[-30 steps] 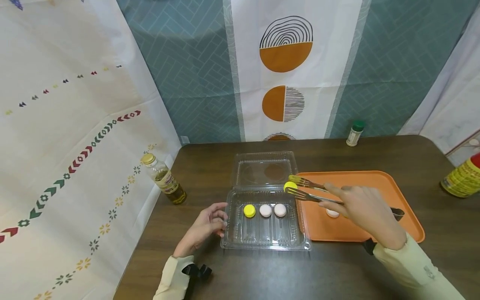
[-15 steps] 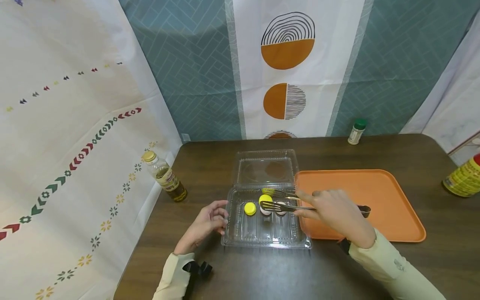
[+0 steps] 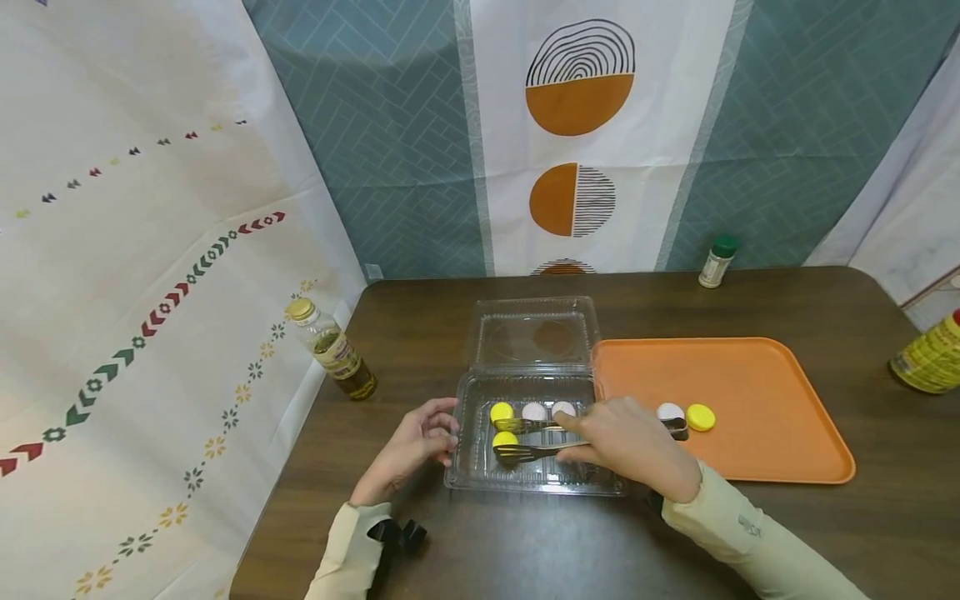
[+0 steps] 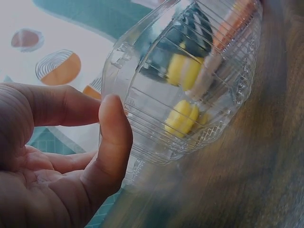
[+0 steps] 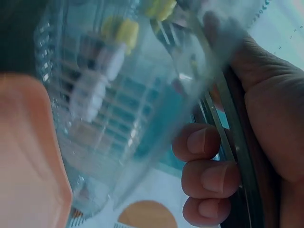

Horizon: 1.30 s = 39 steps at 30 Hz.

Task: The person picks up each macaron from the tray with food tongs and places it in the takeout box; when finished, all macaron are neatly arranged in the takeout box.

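A pair of tongs (image 3: 540, 451) is being gripped in the curled fingers of the right hand (image 3: 626, 442). Inside a clear box (image 3: 525, 489), a yellow macaron (image 3: 505, 439) is being flanked by the tong tips, just in front of a row of one yellow and two white macarons (image 3: 534, 411). The box's left side is being pinched between thumb and finger by the left hand (image 3: 414, 446). Two more macarons (image 3: 701, 417) are being borne by an orange tray (image 3: 735, 375).
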{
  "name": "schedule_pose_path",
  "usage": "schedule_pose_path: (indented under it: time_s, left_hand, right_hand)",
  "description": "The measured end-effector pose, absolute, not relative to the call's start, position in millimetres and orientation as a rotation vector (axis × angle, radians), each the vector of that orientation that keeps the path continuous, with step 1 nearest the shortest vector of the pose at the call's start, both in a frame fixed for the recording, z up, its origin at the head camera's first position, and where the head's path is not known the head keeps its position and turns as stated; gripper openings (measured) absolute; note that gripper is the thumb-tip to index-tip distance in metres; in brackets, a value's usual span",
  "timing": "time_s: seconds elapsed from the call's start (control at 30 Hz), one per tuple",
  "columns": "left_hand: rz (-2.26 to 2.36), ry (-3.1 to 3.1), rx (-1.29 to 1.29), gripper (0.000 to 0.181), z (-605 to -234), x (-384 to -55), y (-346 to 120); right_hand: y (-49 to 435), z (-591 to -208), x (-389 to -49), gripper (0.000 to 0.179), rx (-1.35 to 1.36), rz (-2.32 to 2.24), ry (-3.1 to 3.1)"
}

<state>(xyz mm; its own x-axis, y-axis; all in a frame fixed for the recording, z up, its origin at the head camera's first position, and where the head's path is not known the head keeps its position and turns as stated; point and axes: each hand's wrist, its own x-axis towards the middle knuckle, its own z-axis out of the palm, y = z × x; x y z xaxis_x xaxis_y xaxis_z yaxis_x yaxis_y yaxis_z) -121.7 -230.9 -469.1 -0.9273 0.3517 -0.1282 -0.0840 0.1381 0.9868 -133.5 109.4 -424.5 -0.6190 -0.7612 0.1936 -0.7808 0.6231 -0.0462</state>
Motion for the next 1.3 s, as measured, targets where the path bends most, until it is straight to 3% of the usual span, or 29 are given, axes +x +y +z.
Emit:
schedule_pose_path:
  time_s: [0.37,0.73,1.3]
  left_hand:
    - [1.852,2.084,0.271,0.060,-466.7,-126.2,-228.3]
    - [1.856,2.066,0.278,0.061,-471.3,-121.4,-228.2]
    - [1.852,2.078,0.264,0.060,-470.2,-120.2,-231.5]
  right_hand:
    - [101.4,-438.6,-136.3,0.051,1.304,0.105,-2.663]
    - [106.2,-440.6,-131.2,0.069,1.248,0.212,-2.782]
    - [140.6,-411.3,-134.2,0.059,1.041,0.306,-2.767]
